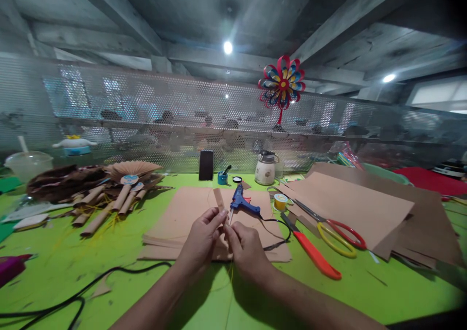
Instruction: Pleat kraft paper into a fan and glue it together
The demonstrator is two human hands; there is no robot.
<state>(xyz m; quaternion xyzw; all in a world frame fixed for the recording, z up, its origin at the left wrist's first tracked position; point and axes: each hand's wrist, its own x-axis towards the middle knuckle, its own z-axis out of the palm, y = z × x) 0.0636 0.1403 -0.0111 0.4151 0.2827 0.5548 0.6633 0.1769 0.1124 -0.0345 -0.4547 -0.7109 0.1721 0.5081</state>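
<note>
My left hand (202,235) is closed, its thumb and fingers pinching a brown paper strip (218,198) that stands up above the fingertips. Right beside it, my right hand (248,249) is also closed, thumb against fingers at the strip's lower end; the fingers hide what exactly is between them. A thin yellow thread (231,271) hangs below the hands. Just beyond the fingertips lies a blue glue gun (242,202) with a red trigger, a pale glue stick poking from its back end. Under it and the hands is a stack of brown paper sheets (171,223).
To the right lie an orange-handled knife (317,257), scissors (337,232), a yellow thread spool (280,202) and large paper sheets (350,203). Paper fans (133,172) with rolled handles are heaped left. A black cable (120,267) crosses the front left. A kettle-like jug (265,168) stands behind.
</note>
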